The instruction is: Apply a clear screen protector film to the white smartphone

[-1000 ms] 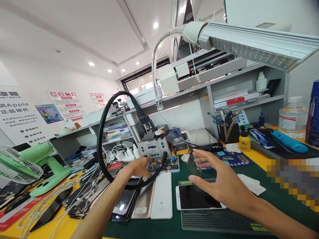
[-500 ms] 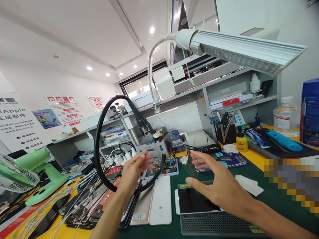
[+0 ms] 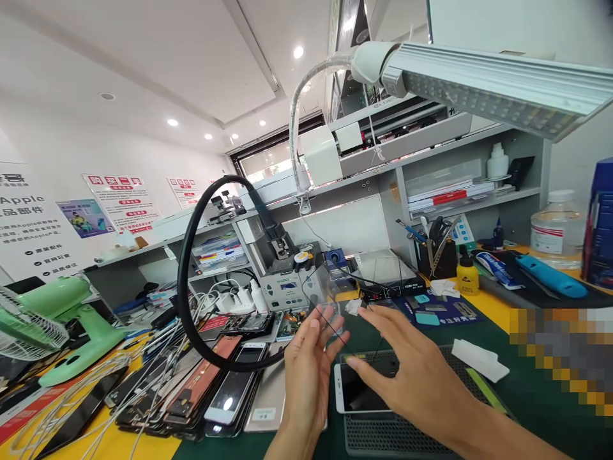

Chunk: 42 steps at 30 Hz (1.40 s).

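A clear screen protector (image 3: 342, 329) with thin black edges is held tilted above the bench. My right hand (image 3: 407, 364) grips it by its edges between thumb and fingers. My left hand (image 3: 311, 370) is at its left edge, fingers half curled and apart; whether they grip it or only touch it is unclear. Below my right hand lies a white-framed phone (image 3: 340, 390) with a dark screen, face up on a grey perforated mat (image 3: 383, 437). My right hand hides part of the phone.
Stacked phones (image 3: 234, 396) lie left of my hands, behind a looped black hose (image 3: 184, 281). A lamp (image 3: 488, 83) hangs above. White wipes (image 3: 479, 360), a yellow bottle (image 3: 467, 275) and a tool holder (image 3: 435, 255) stand or lie to the right. A green fan (image 3: 71, 326) is far left.
My left hand has moved right and turned, coming from the black hose to the left edge of the screen protector. My right hand has shifted slightly; the view has turned a little.
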Available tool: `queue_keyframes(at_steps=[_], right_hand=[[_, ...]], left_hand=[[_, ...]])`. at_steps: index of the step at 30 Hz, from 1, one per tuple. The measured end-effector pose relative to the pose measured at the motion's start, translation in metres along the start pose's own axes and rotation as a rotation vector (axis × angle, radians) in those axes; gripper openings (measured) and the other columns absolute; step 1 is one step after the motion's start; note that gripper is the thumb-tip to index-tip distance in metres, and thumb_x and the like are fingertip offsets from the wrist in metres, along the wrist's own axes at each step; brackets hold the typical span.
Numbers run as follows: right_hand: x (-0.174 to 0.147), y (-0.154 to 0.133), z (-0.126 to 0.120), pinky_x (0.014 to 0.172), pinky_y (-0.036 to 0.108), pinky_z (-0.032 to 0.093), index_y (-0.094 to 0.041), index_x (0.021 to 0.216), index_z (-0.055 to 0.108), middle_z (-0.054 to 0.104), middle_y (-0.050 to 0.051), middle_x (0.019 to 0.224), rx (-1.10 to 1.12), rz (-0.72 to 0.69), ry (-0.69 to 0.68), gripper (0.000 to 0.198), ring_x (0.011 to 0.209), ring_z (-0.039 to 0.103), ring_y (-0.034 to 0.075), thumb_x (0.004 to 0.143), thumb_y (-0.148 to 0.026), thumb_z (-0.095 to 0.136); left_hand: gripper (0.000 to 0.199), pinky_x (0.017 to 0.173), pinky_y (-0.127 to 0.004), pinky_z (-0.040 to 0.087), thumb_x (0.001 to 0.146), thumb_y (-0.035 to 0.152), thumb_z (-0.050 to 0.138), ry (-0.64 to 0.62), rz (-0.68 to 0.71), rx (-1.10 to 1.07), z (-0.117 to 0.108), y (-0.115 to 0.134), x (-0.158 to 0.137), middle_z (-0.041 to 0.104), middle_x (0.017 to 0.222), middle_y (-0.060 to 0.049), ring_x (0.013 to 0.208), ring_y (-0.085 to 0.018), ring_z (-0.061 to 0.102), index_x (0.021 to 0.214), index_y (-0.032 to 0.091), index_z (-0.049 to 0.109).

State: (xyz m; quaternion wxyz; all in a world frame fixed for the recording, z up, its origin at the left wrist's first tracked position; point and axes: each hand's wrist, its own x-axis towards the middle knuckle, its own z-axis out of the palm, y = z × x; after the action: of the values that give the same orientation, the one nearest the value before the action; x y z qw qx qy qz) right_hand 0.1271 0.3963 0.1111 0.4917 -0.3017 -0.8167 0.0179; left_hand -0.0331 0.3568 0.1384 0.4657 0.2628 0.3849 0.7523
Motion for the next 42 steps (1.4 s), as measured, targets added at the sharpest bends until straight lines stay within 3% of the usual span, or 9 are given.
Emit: queue_keyframes(at_steps=[9, 14, 18, 21, 26, 30, 42], right_hand=[[-0.003, -0.006, 0.006, 0.091, 0.045, 0.064, -0.022, 0.141, 0.052, 0.063, 0.016, 0.134, 0.024, 0.046, 0.012, 0.050, 0.119, 0.067, 0.031, 0.095, -0.039, 0.063], [0.008, -0.002, -0.008, 0.074, 0.035, 0.067, -0.027, 0.138, 0.056, 0.070, 0.010, 0.124, 0.161, 0.241, 0.087, 0.052, 0.098, 0.074, 0.026, 0.092, -0.047, 0.068], [0.012, 0.002, -0.012, 0.059, 0.029, 0.065, -0.031, 0.139, 0.057, 0.072, 0.008, 0.120, 0.199, 0.378, 0.043, 0.057, 0.096, 0.075, 0.026, 0.090, -0.056, 0.070], [0.010, 0.001, -0.011, 0.060, 0.030, 0.065, -0.030, 0.139, 0.056, 0.071, 0.008, 0.123, 0.169, 0.306, 0.053, 0.055, 0.095, 0.075, 0.025, 0.091, -0.053, 0.070], [0.004, -0.001, -0.005, 0.079, 0.037, 0.065, -0.027, 0.139, 0.053, 0.067, 0.011, 0.130, 0.073, 0.096, 0.050, 0.051, 0.103, 0.073, 0.027, 0.094, -0.045, 0.068], [0.001, -0.001, -0.001, 0.091, 0.042, 0.063, -0.024, 0.141, 0.051, 0.064, 0.013, 0.133, 0.003, -0.029, 0.036, 0.053, 0.113, 0.070, 0.030, 0.095, -0.044, 0.066], [-0.004, -0.005, 0.005, 0.092, 0.047, 0.064, -0.020, 0.138, 0.056, 0.065, 0.017, 0.132, -0.074, -0.066, -0.020, 0.049, 0.119, 0.068, 0.034, 0.094, -0.041, 0.064]], left_hand=[[0.026, 0.096, -0.045, 0.064, 0.099, 0.025, 0.063, 0.007, 0.039, -0.076, -0.003, -0.006, -0.005, 0.071, 0.135, -0.016, 0.120, -0.033, 0.071, 0.121, 0.014, 0.072], [0.026, 0.094, -0.045, 0.065, 0.098, 0.023, 0.064, 0.015, 0.067, -0.064, -0.006, -0.004, -0.004, 0.073, 0.129, -0.018, 0.111, -0.032, 0.075, 0.119, 0.011, 0.071], [0.028, 0.094, -0.044, 0.065, 0.098, 0.026, 0.065, 0.001, 0.067, -0.052, -0.007, -0.002, -0.005, 0.073, 0.132, -0.017, 0.112, -0.032, 0.075, 0.122, 0.013, 0.071], [0.029, 0.095, -0.043, 0.064, 0.098, 0.026, 0.065, 0.004, 0.072, -0.045, -0.008, -0.003, -0.005, 0.073, 0.131, -0.016, 0.111, -0.031, 0.075, 0.124, 0.013, 0.069], [0.040, 0.097, -0.042, 0.062, 0.095, 0.027, 0.069, -0.031, 0.099, -0.070, -0.011, -0.006, -0.004, 0.073, 0.131, -0.015, 0.112, -0.030, 0.074, 0.134, 0.018, 0.062], [0.040, 0.097, -0.044, 0.061, 0.093, 0.033, 0.072, -0.061, 0.134, -0.060, -0.012, -0.010, -0.006, 0.071, 0.134, -0.015, 0.110, -0.030, 0.075, 0.130, 0.019, 0.063], [0.036, 0.103, -0.043, 0.059, 0.098, 0.034, 0.065, -0.103, 0.178, -0.027, -0.009, -0.017, -0.011, 0.066, 0.143, -0.012, 0.121, -0.030, 0.070, 0.132, 0.022, 0.064]])
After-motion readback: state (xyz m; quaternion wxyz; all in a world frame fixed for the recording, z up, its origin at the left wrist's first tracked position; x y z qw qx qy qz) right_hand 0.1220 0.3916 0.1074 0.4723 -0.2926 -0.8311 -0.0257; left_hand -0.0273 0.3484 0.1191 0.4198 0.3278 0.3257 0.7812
